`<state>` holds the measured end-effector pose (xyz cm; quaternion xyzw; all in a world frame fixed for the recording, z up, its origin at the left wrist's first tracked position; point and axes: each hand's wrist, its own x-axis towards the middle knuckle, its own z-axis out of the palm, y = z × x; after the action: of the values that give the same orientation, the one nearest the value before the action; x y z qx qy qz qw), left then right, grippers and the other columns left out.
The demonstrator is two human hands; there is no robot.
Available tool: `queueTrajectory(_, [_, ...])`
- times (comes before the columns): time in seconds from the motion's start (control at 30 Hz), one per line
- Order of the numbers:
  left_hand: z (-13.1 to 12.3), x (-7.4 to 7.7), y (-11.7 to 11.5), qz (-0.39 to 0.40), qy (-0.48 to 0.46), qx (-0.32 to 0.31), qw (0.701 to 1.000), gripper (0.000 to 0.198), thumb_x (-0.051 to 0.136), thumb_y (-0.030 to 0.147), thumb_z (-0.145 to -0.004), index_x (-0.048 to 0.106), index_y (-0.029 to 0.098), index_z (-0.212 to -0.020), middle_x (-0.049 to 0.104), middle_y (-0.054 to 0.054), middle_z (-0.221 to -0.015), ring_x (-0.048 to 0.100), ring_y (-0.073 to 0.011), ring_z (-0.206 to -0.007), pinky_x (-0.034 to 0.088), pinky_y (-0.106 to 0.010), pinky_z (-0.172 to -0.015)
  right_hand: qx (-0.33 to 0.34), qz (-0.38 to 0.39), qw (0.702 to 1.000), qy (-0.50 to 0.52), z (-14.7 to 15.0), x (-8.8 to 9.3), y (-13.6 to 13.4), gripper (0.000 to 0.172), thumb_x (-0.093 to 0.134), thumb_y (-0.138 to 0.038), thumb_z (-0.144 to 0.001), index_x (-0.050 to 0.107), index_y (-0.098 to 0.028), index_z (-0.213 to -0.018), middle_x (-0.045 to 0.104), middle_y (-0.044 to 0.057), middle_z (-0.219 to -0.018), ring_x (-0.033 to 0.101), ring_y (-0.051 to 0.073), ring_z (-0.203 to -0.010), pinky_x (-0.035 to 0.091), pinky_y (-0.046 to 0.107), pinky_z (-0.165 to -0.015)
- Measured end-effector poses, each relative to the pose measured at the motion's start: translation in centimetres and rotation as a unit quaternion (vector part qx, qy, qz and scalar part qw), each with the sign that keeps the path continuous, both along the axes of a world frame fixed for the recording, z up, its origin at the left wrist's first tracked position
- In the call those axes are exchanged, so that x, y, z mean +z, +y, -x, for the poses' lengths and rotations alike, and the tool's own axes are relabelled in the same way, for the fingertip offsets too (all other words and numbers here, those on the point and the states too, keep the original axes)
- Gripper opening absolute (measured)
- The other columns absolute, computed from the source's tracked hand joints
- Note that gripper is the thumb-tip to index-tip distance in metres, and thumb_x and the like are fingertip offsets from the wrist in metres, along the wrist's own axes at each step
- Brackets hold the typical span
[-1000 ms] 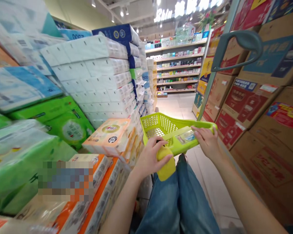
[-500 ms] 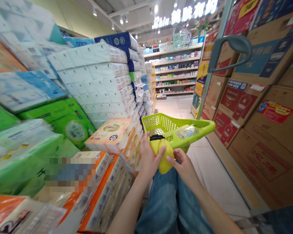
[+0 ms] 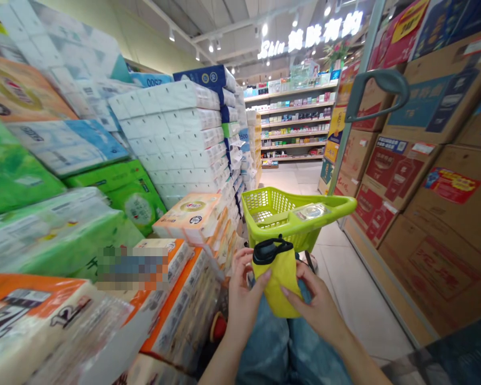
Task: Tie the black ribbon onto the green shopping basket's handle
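Observation:
A small yellow pouch (image 3: 279,283) with a black top edge and a black cord loop hangs upright in front of my lap. My left hand (image 3: 242,291) grips it along its left side, thumb across the front. On the other side my right hand (image 3: 315,299) pinches its right edge, thumb in front and fingers behind. What is inside the pouch, if anything, is hidden. Just beyond the pouch stands a lime-green shopping basket (image 3: 304,230) with perforated walls and a long handle.
Packs of tissue in green, white and orange wrap (image 3: 172,131) are stacked on my left. Cardboard boxes (image 3: 444,256) rise on the right behind a post with a grey handle (image 3: 379,96). Tiled floor (image 3: 344,278) leads to shelves of small goods (image 3: 294,115).
The pouch has gone from folded and bunched to upright and flattened, its black opening and cord now showing. Both hands have shifted slightly lower in view and stay on it.

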<state>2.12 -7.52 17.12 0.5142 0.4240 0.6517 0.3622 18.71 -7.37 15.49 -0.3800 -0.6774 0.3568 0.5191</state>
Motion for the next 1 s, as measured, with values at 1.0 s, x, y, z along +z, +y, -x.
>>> queueTrajectory(1.0, [-3.1, 0.3, -1.4, 0.175, -0.104, -0.250, 0.947, 0.037, 0.084, 0.047, -0.069, 0.080, 0.026, -0.099, 0.074, -0.009, -0.102, 0.067, -0.0302, -0.102, 0.053, -0.045, -0.093, -0.020, 0.120, 0.981, 0.152, -2.9, -4.6, -2.8, 0.066, 0.065, -0.040, -0.088, 0.040, -0.039, -0.149, 0.061, 0.009, -0.138, 0.066, 0.028, -0.117, 0.061, 0.037, -0.088])
